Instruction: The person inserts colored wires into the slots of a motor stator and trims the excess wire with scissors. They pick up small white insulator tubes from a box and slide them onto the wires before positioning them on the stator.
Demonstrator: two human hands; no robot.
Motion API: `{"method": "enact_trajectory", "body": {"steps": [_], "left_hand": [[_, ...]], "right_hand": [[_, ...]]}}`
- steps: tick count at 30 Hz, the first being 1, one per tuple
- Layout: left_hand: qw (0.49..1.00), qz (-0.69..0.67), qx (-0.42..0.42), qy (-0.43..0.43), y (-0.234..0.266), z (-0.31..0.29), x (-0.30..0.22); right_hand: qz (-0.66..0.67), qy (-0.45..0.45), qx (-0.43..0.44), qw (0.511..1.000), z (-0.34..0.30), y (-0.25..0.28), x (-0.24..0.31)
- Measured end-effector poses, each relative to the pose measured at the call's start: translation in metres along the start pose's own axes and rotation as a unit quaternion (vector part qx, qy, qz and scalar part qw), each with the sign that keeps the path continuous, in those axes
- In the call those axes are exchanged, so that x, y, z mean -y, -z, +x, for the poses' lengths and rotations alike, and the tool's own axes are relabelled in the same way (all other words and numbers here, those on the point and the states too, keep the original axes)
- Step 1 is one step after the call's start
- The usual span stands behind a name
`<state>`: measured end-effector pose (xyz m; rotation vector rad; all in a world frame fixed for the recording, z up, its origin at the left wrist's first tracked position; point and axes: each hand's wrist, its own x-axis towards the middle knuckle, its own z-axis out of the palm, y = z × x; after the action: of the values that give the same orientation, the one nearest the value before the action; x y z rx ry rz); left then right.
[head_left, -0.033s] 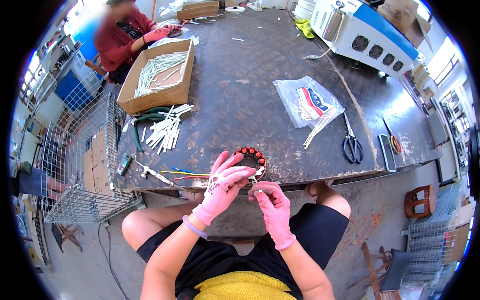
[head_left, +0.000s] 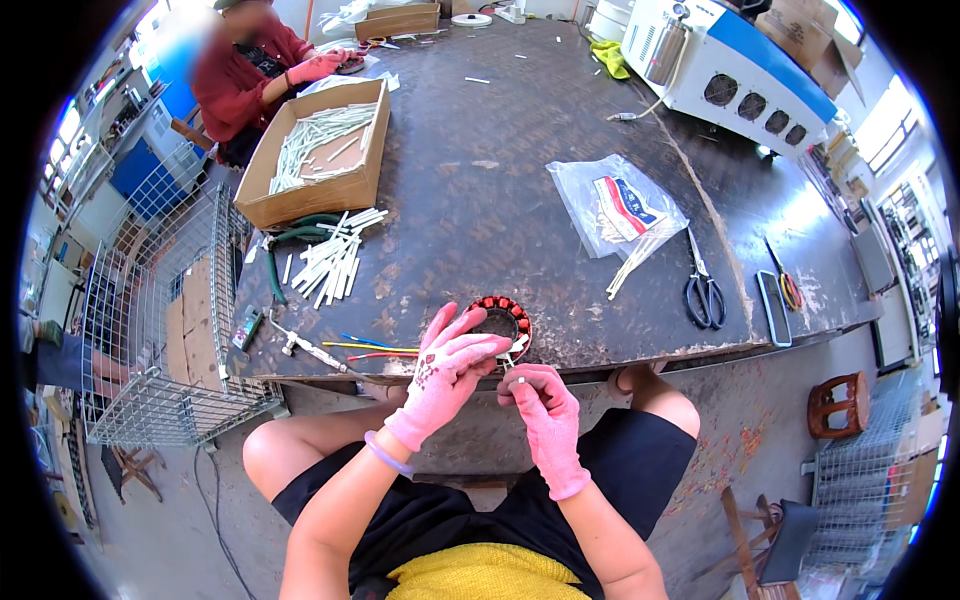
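A ring-shaped motor stator [head_left: 520, 322] with red coils lies at the table's near edge. My left hand [head_left: 445, 375], in a pink glove, rests against its near left side. The thumb and index finger are drawn together at the rim, the other fingers stretched over it; the exact grip is partly hidden. Blue, yellow and red wires [head_left: 385, 350] run left from beneath that hand. Just below the stator, my gloved right hand [head_left: 547, 415] is closed in a pinch, a small white sleeve tip [head_left: 521, 381] showing at its fingers. Pale leads [head_left: 513, 356] show between the hands.
White sleeves [head_left: 335, 262] lie heaped near a cardboard box [head_left: 370, 165] of more sleeves. A soldering torch-like tool [head_left: 300, 343] sits at the left edge. To the right are a plastic bag [head_left: 600, 215], scissors [head_left: 706, 295] and a phone-like object [head_left: 774, 310]. Another person [head_left: 235, 90] works far left.
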<state>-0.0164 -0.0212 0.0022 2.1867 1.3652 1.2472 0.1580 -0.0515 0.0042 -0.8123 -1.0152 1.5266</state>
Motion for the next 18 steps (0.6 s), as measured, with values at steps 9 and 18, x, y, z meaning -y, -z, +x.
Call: {"method": "enact_trajectory", "body": {"steps": [9,18], "left_hand": [[1.000,0.003,-0.006,0.002,-0.001,0.001,0.000],[1.000,-0.003,-0.003,0.005,-0.001,-0.001,0.003]], "right_hand": [[-0.032,-0.043,0.016,0.998,0.010,-0.001,0.006],[-0.033,-0.090,-0.020,0.995,0.011,-0.007,0.006]]}}
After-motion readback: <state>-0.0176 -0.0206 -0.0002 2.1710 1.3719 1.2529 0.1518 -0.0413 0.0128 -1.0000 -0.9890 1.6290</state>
